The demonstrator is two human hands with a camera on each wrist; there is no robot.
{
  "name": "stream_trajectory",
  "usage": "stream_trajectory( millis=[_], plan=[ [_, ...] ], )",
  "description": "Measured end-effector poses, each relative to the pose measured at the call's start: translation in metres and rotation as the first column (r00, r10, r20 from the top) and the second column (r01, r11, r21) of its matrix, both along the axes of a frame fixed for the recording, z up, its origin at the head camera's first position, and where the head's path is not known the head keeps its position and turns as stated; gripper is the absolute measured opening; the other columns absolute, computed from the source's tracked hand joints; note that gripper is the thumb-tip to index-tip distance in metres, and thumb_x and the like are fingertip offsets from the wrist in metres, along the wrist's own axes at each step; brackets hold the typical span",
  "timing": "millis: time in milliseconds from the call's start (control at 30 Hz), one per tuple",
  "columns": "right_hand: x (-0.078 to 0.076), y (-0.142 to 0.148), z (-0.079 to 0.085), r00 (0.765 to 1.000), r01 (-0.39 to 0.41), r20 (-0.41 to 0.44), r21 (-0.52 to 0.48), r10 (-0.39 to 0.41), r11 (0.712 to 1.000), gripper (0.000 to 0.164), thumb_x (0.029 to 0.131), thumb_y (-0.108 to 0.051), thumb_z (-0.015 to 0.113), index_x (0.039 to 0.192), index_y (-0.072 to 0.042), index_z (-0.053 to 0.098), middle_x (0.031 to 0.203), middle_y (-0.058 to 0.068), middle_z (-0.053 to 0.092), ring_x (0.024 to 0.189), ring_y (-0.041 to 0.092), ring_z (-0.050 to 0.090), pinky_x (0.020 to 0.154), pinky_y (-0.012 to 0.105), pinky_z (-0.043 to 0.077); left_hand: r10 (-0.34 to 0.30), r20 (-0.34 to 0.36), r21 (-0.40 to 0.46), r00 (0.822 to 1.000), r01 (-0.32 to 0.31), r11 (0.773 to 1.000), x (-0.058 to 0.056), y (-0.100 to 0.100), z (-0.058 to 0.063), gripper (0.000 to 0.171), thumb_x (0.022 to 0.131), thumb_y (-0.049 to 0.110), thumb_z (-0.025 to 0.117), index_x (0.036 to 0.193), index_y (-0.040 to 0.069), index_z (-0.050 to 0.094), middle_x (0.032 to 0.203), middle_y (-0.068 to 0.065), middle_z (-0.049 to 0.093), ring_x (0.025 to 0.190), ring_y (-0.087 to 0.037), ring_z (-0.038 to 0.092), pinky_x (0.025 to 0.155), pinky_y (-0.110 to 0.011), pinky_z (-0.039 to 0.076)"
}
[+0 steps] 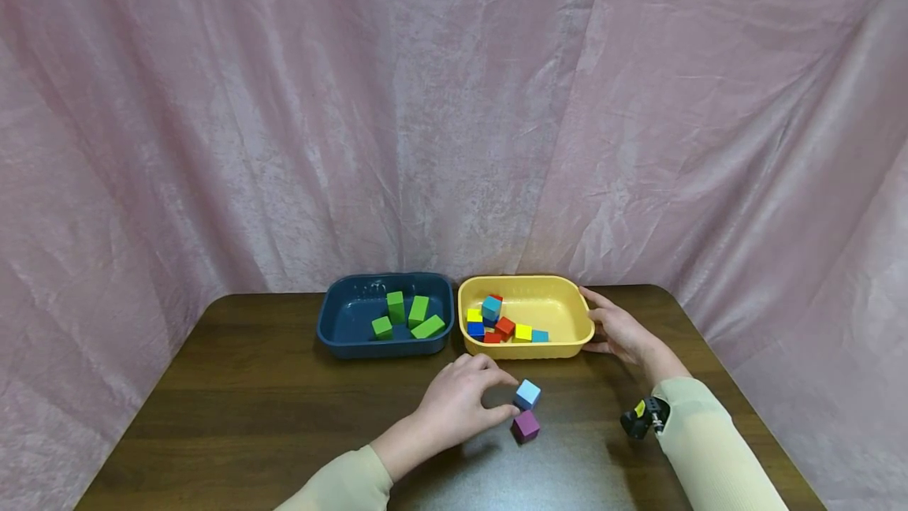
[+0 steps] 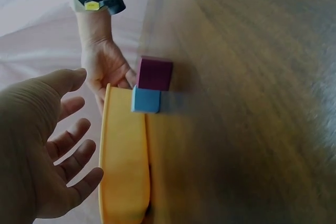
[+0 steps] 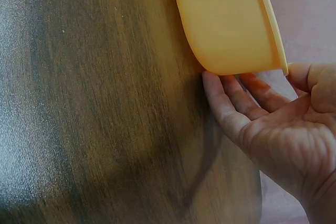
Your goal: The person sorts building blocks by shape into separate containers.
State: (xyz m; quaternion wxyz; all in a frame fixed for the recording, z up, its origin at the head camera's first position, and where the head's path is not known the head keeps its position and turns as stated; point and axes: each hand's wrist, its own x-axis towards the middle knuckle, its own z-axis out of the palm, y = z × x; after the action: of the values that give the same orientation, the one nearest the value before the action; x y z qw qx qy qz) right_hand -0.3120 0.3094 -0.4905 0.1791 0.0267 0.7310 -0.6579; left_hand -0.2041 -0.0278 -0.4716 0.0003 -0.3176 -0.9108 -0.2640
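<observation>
My left hand [image 1: 464, 397] reaches in from the lower left, thumb and fingers spread apart beside a light blue cube [image 1: 527, 394]. In the left wrist view a gap shows between these fingers and the cube. Right in front of the light blue cube lies a purple cube [image 1: 526, 427], close to my thumb tip. At the right end of the yellow bin [image 1: 560, 350], my right hand [image 1: 620, 333] touches the wall with lightly bent fingers. Its thumb lies at the rim in the right wrist view. Inside the bin are several red, yellow and blue cubes [image 1: 504, 328].
Left of the yellow bin stands a dark blue bin [image 1: 355, 349] with several green blocks [image 1: 418, 311] in it. Both sit at the back of the brown wooden table [image 1: 284, 400], before a pink curtain [image 1: 454, 117]. A small black camera [image 1: 641, 419] is worn on my right wrist.
</observation>
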Motion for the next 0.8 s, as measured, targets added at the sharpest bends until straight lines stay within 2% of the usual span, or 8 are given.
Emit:
stream_trajectory(
  millis=[100, 267, 600, 800],
  plan=[
    [0.000, 0.000, 0.000, 1.000, 0.002, 0.000, 0.003, -0.002, 1.000, 0.066, 0.108, -0.009, 0.032, 0.167, -0.025, 0.006, 0.161, 0.025, 0.018, 0.136, 0.042, 0.043, 0.098, 0.057, 0.050, -0.007, 0.013, -0.005, 1.000, 0.007, 1.000, 0.002, 0.003, -0.005, 0.036, 0.087, 0.051, 0.079, 0.117, 0.030, 0.077, 0.104, 0.010, 0.062, 0.093, -0.007, 0.048, 0.077, -0.027, 0.045],
    [0.001, 0.000, 0.001, 1.000, 0.000, 0.003, 0.005, 0.000, 1.000, 0.066, 0.108, -0.009, 0.033, 0.167, -0.025, 0.006, 0.162, 0.025, 0.017, 0.136, 0.044, 0.042, 0.099, 0.058, 0.049, -0.016, -0.016, -0.057, 1.000, 0.015, 0.998, 0.008, 0.007, -0.013, 0.037, 0.087, 0.054, 0.077, 0.115, 0.030, 0.078, 0.103, 0.012, 0.060, 0.090, -0.006, 0.047, 0.072, -0.024, 0.042],
    [0.001, -0.001, 0.002, 1.000, -0.007, -0.006, 0.007, 0.007, 1.000, 0.066, 0.108, -0.010, 0.032, 0.167, -0.026, 0.006, 0.165, 0.023, 0.011, 0.140, 0.045, 0.039, 0.100, 0.060, 0.047, 0.016, -0.072, -0.130, 0.997, -0.025, 0.991, 0.015, 0.015, -0.023, 0.037, 0.083, 0.057, 0.080, 0.108, 0.030, 0.077, 0.095, 0.013, 0.058, 0.084, -0.007, 0.046, 0.071, -0.025, 0.041],
    [0.001, 0.000, 0.001, 1.000, -0.009, -0.010, -0.001, 0.009, 1.000, 0.066, 0.108, -0.010, 0.032, 0.167, -0.026, 0.007, 0.165, 0.022, 0.011, 0.139, 0.044, 0.039, 0.100, 0.060, 0.048, 0.040, -0.044, -0.163, 0.998, -0.046, 0.986, 0.016, 0.020, -0.028, 0.039, 0.081, 0.059, 0.080, 0.106, 0.029, 0.075, 0.092, 0.013, 0.056, 0.083, -0.008, 0.045, 0.070, -0.026, 0.041]
  ],
)
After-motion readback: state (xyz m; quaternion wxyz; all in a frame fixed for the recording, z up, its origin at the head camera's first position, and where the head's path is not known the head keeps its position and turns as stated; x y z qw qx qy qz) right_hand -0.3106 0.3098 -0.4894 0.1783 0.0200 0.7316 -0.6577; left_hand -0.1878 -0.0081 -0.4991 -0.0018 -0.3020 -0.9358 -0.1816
